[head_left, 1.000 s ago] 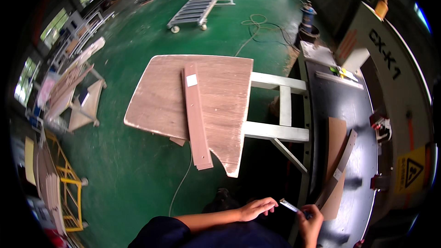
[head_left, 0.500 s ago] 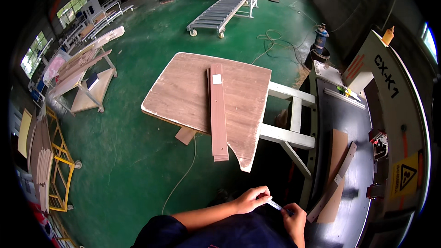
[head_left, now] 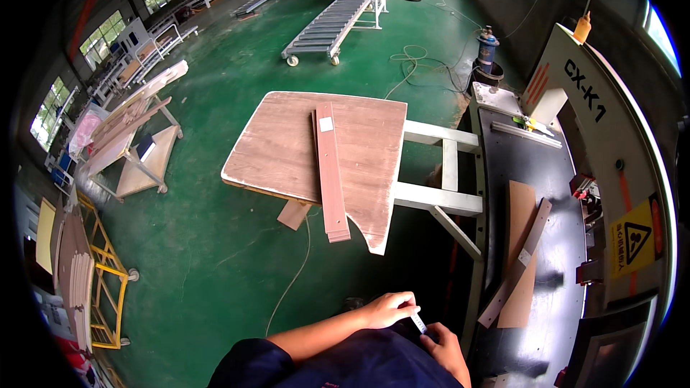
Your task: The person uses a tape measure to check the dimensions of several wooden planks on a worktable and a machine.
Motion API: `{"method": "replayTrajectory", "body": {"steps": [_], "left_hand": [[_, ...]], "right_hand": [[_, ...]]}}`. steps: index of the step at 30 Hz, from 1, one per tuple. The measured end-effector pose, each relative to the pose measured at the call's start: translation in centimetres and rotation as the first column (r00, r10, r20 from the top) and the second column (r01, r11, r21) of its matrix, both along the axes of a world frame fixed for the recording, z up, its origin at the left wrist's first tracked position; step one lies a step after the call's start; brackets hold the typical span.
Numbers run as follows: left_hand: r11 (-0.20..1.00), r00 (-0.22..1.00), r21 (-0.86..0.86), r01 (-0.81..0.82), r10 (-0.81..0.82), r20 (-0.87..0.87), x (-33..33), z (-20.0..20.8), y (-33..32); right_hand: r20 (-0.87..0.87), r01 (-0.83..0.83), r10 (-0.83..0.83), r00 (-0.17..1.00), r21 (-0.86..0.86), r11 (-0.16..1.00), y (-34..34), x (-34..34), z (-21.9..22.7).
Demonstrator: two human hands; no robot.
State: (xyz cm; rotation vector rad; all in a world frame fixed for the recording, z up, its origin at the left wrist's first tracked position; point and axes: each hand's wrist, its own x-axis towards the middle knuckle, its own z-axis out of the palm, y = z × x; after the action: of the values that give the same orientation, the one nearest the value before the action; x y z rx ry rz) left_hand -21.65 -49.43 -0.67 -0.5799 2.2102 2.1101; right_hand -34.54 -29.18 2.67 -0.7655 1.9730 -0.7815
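My left hand (head_left: 395, 309), at the lower middle, pinches the end of a short white strip with dark marks, the blade of a tape measure (head_left: 419, 323). At the blade's other end is my right hand (head_left: 443, 350), its fingers curled round the tape measure's body, which is mostly hidden. Ahead of both hands stands a wood-grain board table (head_left: 287, 144) with a curved cut in its near right corner. Across it lies a small stack of long brown strips (head_left: 332, 179), with a white label on the top one. Neither hand touches the stack.
To my right is a machine with a dark bed (head_left: 496, 259) carrying a brown panel (head_left: 519, 208) and a crossed strip (head_left: 528, 248). White beams (head_left: 438, 197) join table and machine. A yellow rack (head_left: 108, 302) and a wooden cart (head_left: 154, 162) stand left; a roller conveyor (head_left: 327, 25) is farther off.
My hands have drawn closer together, and the visible length of tape blade is shorter and steeper. The view has turned slightly right, shifting the table and machine leftward.
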Motion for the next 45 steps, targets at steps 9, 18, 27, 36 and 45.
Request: {"method": "replayTrajectory", "body": {"steps": [9,18,27,36,45], "left_hand": [[0.865,0.986,0.474,-0.164,0.161,0.045,3.2,-0.7,-4.2],[0.902,0.996,0.427,-0.059,0.085,-0.040,5.4,1.2,-18.2],[0.994,0.995,0.038,-0.101,0.102,-0.022,9.1,0.9,-36.3],[0.990,0.990,0.033,-0.140,0.141,-0.021,9.0,-0.8,-44.4],[0.935,0.940,0.128,-0.331,0.314,0.135,6.9,-3.7,-47.0]], "right_hand": [[0.236,-0.163,0.137,0.962,0.097,0.982,-1.1,-0.1,-1.0],[0.529,0.062,-0.050,0.847,-0.005,0.998,-11.9,1.7,-1.9],[-0.212,-0.058,0.099,0.972,0.190,0.980,-34.5,2.6,2.0],[-0.470,-0.240,0.358,0.806,0.294,0.925,-47.7,-2.2,4.5],[-0.477,-0.324,0.578,0.662,0.513,0.795,-57.0,-7.0,2.0]]}}
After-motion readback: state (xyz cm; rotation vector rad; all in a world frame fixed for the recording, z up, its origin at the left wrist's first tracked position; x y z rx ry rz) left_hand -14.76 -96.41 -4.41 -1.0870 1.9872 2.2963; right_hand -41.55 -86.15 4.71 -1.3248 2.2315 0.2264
